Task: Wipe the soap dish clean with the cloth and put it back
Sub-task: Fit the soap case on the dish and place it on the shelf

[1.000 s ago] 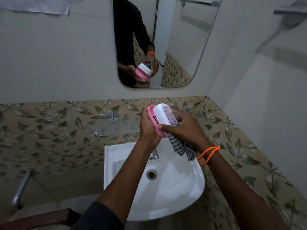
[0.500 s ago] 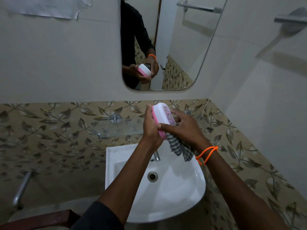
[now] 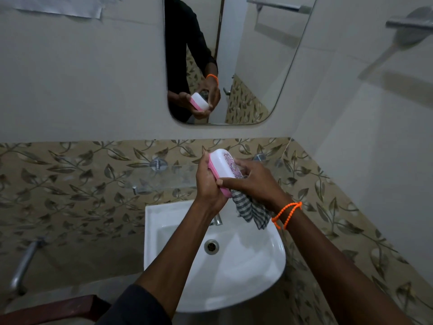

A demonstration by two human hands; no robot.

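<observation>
Two hands are raised above a white sink, in whose bowl only a metal drain is seen. The soap dish, white-lidded over a pink base and closed, is held tilted on edge between the hands, its patterned top turned toward the right hand. It is grasped from behind by the left hand. A striped cloth is gripped by the right hand, pressed against the dish and left hanging below the wrist.

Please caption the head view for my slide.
Left hand holds pink-and-white soap dish; right hand wipes with striped cloth.
</observation>
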